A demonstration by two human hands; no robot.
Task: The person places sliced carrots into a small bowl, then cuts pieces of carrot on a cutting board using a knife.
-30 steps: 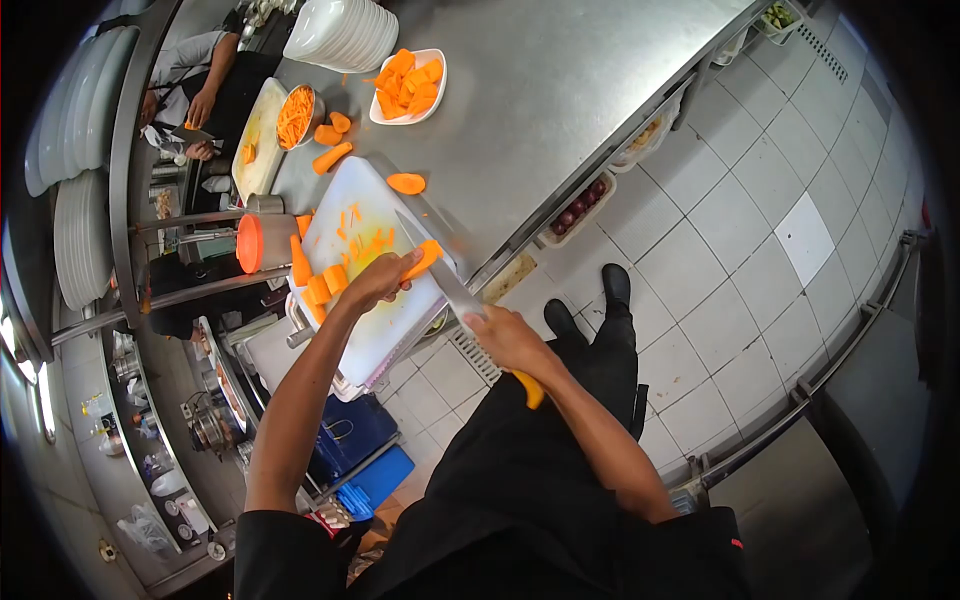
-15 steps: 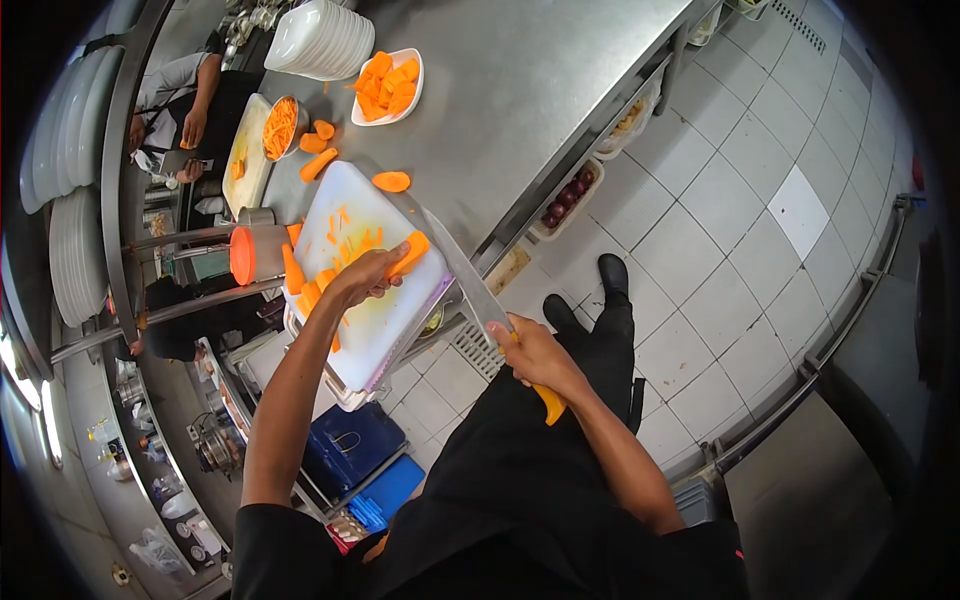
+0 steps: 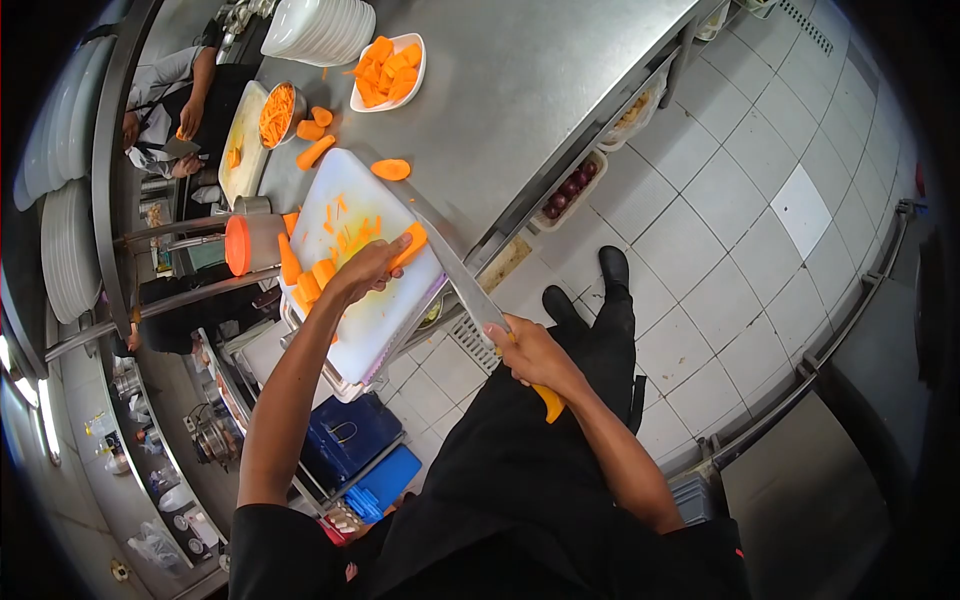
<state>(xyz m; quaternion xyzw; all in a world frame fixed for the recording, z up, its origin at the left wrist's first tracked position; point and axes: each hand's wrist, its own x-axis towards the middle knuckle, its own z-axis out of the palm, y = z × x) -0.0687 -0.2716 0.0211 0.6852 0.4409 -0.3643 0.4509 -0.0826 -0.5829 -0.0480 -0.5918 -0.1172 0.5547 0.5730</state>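
Note:
My left hand [image 3: 366, 272] is closed round a piece of peeled carrot [image 3: 410, 246], above the right side of the white cutting board [image 3: 385, 325]. In my right hand [image 3: 533, 352] is a large knife [image 3: 465, 285] with a yellow handle; its blade slants up along the board's right edge, close to the carrot. Thin carrot strips [image 3: 355, 235] lie on the board. Carrot chunks [image 3: 308, 287] sit along its left side, partly behind my left forearm. Just beyond the board, a cut carrot [image 3: 391, 169] and several more pieces [image 3: 315, 152] rest on the steel counter.
A white bowl of carrot chunks [image 3: 388, 72], a metal bowl of shredded carrot [image 3: 282, 115] and stacked white dishes [image 3: 318, 32] stand on the steel counter [image 3: 500, 90]. A co-worker [image 3: 180, 100] holds a blade at another board. Red onions [image 3: 572, 190] sit below the counter's edge.
The view has shifted slightly, so the board and counter appear a little higher. My hands keep nearly the same pose on carrot and knife. The co-worker's hands have moved.

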